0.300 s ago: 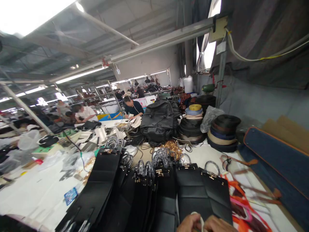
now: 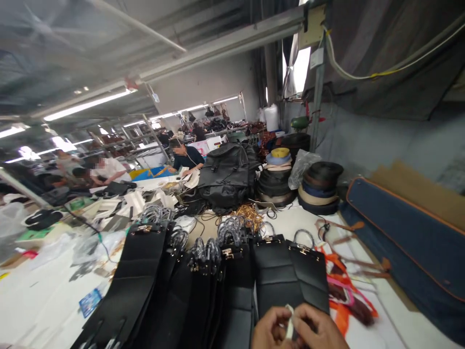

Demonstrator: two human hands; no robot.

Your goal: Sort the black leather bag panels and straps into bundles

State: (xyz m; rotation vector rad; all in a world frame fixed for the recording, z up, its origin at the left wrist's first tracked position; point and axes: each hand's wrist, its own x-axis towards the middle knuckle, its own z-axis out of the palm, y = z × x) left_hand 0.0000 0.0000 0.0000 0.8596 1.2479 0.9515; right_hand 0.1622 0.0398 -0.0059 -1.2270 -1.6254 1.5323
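At the lower edge of the view my left hand (image 2: 271,327) and my right hand (image 2: 315,325) meet, fingers closed together on a small whitish strip (image 2: 289,329). What kind of thing the strip is I cannot make out, and its lower end is hidden by the fingers. Just behind my hands lie flat black leather-like bag panels (image 2: 278,281) with gold-coloured clasps and plastic-wrapped ring handles (image 2: 304,238). More such panels (image 2: 140,261) fan out in overlapping stacks to the left.
Behind the panels stand a black backpack (image 2: 228,177) and rolls of webbing (image 2: 318,194). A dark blue case with orange edging (image 2: 403,237) lies right, near orange and pink straps (image 2: 343,291). A blue packet (image 2: 90,303) lies left. A co-worker (image 2: 187,157) sits farther back.
Both hands have risen farther into view with the whitish strip between them. The whole scene has shifted left and slightly up as the camera turned.
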